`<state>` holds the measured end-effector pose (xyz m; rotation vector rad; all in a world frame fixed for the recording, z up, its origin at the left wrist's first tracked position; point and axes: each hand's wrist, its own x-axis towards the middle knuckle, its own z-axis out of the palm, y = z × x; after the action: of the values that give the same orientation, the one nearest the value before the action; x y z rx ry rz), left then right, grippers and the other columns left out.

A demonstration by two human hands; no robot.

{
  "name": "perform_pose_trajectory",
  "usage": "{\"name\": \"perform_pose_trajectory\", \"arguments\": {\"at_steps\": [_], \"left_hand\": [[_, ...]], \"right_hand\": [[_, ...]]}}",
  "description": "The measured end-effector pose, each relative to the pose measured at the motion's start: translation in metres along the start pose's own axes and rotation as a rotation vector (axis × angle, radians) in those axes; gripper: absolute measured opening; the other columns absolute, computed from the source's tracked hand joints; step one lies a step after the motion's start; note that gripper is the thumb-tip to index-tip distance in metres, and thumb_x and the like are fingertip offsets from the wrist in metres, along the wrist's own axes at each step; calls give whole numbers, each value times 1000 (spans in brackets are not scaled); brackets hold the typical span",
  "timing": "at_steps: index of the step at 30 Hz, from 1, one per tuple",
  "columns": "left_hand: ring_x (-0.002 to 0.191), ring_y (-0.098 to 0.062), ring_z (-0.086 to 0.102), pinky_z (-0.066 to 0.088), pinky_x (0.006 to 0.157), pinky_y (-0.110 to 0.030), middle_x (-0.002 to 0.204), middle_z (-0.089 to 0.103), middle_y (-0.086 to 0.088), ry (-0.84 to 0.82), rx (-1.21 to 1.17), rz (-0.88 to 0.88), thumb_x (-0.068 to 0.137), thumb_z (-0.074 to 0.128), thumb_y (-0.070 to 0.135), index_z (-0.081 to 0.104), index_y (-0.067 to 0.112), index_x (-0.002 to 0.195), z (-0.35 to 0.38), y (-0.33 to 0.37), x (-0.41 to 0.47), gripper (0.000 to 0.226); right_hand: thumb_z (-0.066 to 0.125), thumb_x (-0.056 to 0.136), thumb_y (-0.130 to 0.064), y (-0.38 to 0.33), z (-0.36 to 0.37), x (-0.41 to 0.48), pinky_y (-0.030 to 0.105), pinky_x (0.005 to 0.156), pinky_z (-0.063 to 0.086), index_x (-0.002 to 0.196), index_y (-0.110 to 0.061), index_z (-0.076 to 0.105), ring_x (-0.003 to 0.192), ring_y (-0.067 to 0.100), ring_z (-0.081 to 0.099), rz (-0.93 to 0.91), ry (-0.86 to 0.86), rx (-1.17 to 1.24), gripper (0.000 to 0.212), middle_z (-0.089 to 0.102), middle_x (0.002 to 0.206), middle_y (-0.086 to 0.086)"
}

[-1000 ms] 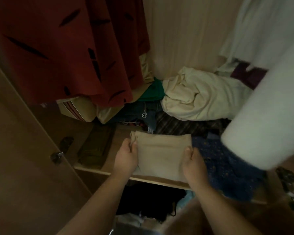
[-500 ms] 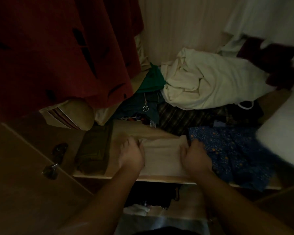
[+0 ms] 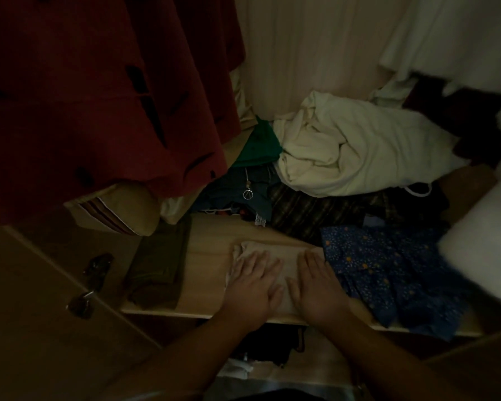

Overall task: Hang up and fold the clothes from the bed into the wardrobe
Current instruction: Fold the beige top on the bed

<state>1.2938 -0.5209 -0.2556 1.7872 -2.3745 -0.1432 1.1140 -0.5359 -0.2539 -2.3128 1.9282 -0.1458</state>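
Flattened since a moment ago, the left hand point(image 3: 252, 287) and right hand point(image 3: 315, 290) press, fingers straight, on the folded beige cloth point(image 3: 289, 256). It lies at the shelf's point(image 3: 206, 256) front edge, between the blue patterned garment point(image 3: 388, 270) and the smaller olive folded garment point(image 3: 156, 264).

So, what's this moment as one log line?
left hand: flat on folded beige cloth | right hand: same | cloth: on shelf beside blue garment

Round metal pendant point(image 3: 248, 194) on a chain, resting on a dark teal garment point(image 3: 229, 195), mid-shelf. Metal lock piece point(image 3: 80, 303) at lower left, on the door edge — dim, detail unclear.
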Motion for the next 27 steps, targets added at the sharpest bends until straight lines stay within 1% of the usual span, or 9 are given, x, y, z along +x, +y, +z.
{"name": "perform_pose_trajectory", "arguments": {"at_steps": [2, 6, 9, 12, 17, 19, 21, 24, 27], "left_hand": [[136, -25, 45, 24, 113, -46, 148, 50, -3, -5, 13, -1, 95, 38, 53, 50, 31, 143, -1, 2, 0, 54], [136, -25, 46, 17, 114, -41, 147, 51, -3, -21, 55, -48, 96, 33, 54, 50, 32, 143, -4, 7, -2, 55], [148, -22, 22, 3, 120, -38, 161, 29, 0, -60, 55, -83, 93, 12, 61, 32, 36, 152, -13, 12, -5, 67], [152, -21, 5, -4, 122, -41, 165, 15, 0, -105, 35, -101, 86, 2, 64, 20, 34, 155, -23, 17, -11, 78], [152, -22, 1, -1, 123, -43, 165, 15, -2, -54, -78, -123, 100, 37, 45, 23, 28, 155, -59, 32, -25, 60], [152, -22, 0, 2, 123, -41, 165, 13, -3, -37, -164, -135, 100, 40, 43, 21, 28, 155, -71, 42, -39, 60], [152, -20, 3, 2, 123, -37, 164, 16, -1, -23, -185, -105, 101, 38, 46, 20, 28, 156, -79, 55, -57, 61], [151, -22, 10, 0, 120, -29, 164, 20, -4, -23, -183, 61, 101, 38, 47, 22, 26, 156, -84, 79, -93, 61], [152, -19, 8, 6, 123, -34, 164, 19, 1, -62, -192, 225, 99, 37, 49, 21, 30, 154, -87, 104, -131, 61]], "right_hand": [[21, 95, -54, 2, 2, 3, 42, 113, 27, 140, -2, 50, 134, 29, 48, -5, -12, 5, 74, 50, 144, 18], [15, 90, -56, 2, -4, 3, 38, 118, 18, 146, -4, 41, 141, 27, 37, -35, -32, 68, 81, 42, 151, 16], [4, 84, -59, 4, -12, 3, 36, 121, 9, 152, -8, 29, 147, 23, 23, -86, -39, 85, 89, 29, 158, 12], [1, 82, -59, 6, -25, 0, 36, 122, 11, 153, -12, 27, 148, 21, 19, -132, -49, 85, 89, 25, 160, 9], [28, 89, -48, 10, -64, -40, 41, 120, 20, 152, -17, 27, 146, 27, 22, -76, 31, 66, 70, 28, 159, 8], [36, 92, -45, 13, -76, -70, 41, 119, 22, 151, -18, 29, 145, 28, 25, -20, 61, 64, 66, 32, 157, 7], [36, 86, -43, 15, -85, -106, 43, 115, 31, 145, -15, 41, 138, 31, 38, 35, 129, 72, 66, 44, 148, 10], [47, 82, -40, 16, -85, -170, 42, 111, 38, 137, -11, 51, 129, 31, 48, 127, 228, 73, 63, 54, 139, 12], [49, 84, -42, 9, -82, -235, 42, 106, 41, 136, -12, 50, 126, 31, 50, 285, 280, 59, 60, 56, 136, 11]]}}
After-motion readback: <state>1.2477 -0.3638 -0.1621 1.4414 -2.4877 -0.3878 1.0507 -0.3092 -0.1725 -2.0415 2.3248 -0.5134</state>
